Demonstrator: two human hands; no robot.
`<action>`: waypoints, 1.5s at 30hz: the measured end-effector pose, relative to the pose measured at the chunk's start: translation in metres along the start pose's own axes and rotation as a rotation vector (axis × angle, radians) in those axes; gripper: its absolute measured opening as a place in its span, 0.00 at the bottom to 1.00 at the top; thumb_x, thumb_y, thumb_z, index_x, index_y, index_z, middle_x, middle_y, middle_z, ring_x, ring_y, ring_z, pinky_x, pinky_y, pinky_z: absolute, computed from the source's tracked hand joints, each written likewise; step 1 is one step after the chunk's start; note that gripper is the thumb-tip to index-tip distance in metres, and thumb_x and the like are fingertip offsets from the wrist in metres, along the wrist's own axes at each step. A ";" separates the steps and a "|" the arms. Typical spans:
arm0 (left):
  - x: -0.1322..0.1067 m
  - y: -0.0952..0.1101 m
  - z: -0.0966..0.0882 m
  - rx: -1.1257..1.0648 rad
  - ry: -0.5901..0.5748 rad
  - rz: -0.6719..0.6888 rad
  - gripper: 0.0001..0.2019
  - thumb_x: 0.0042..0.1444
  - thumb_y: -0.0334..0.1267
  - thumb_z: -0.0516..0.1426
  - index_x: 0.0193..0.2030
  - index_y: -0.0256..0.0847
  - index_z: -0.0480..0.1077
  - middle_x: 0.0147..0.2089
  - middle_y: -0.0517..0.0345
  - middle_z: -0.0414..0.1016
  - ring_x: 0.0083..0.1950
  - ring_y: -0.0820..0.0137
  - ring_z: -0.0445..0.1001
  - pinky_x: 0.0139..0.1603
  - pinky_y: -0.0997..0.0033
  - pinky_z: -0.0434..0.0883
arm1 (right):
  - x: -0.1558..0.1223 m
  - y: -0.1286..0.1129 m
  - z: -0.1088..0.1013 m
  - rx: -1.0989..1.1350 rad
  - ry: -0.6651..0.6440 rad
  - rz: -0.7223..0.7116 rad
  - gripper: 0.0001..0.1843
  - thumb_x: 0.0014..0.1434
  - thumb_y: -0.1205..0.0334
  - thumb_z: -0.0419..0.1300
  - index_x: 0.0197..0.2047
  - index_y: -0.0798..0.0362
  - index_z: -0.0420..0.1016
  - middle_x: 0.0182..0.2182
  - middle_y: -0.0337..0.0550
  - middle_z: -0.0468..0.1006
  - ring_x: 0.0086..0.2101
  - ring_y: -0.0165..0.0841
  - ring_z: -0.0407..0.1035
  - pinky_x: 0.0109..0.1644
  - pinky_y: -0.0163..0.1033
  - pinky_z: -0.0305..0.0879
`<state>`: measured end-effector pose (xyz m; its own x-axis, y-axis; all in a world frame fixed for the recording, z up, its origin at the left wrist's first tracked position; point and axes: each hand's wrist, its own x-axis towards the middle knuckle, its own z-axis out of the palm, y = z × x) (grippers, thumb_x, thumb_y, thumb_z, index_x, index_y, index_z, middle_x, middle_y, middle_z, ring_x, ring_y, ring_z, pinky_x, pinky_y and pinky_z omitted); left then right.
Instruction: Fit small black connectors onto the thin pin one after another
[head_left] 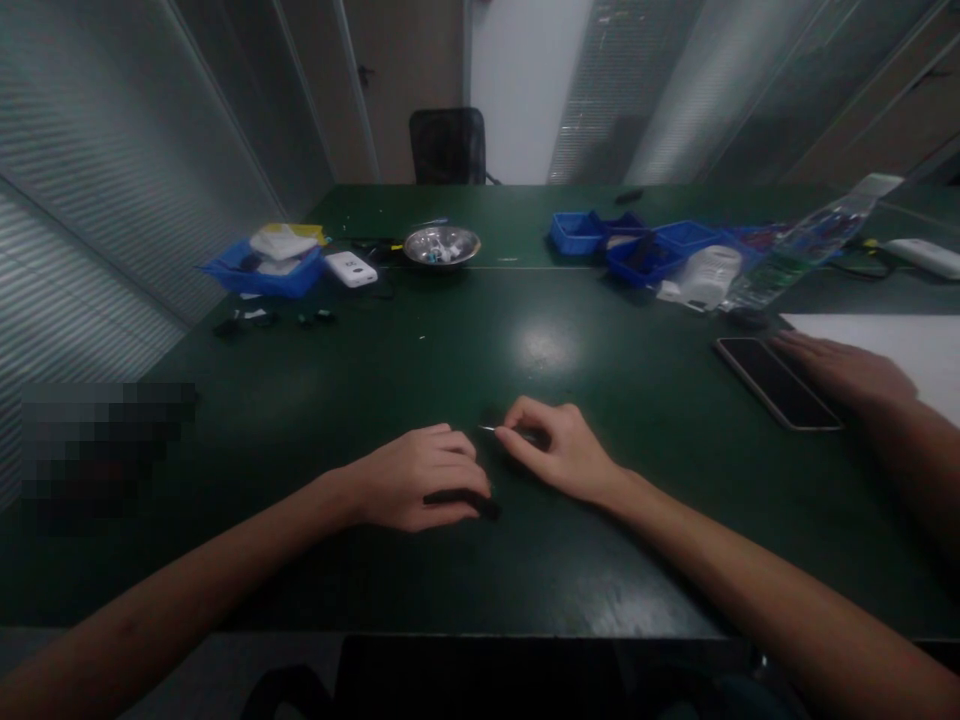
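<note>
Low over the green table, my left hand is closed around a small dark, narrow object. One end of this object sticks out past the fingertips; its kind is not clear. To the right, my right hand pinches a thin tool with a bright metal tip between thumb and forefinger. That tip points left, toward my left fingers, with a small gap between. The rest of the tool is mostly hidden in the palm.
A metal bowl with small parts, a blue bin and a white device stand far left. Blue trays and a leaning bottle are at right. Another person's hand rests near a phone.
</note>
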<state>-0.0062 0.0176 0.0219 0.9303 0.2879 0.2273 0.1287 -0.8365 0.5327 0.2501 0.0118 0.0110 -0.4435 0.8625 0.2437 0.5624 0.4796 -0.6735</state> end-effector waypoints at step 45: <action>-0.150 -0.123 -0.102 0.690 0.367 -1.055 0.19 0.69 0.36 0.49 0.63 0.32 0.68 0.57 0.50 0.70 0.57 0.59 0.65 0.60 0.62 0.62 | -0.008 -0.004 -0.004 -0.035 -0.084 -0.008 0.16 0.68 0.48 0.55 0.39 0.53 0.74 0.23 0.36 0.74 0.22 0.26 0.63 0.29 0.36 0.54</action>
<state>-0.1965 0.1245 0.0053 0.1420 0.9636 0.2263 0.9819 -0.1661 0.0910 0.2544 0.0033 0.0151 -0.5042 0.8427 0.1890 0.5817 0.4931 -0.6469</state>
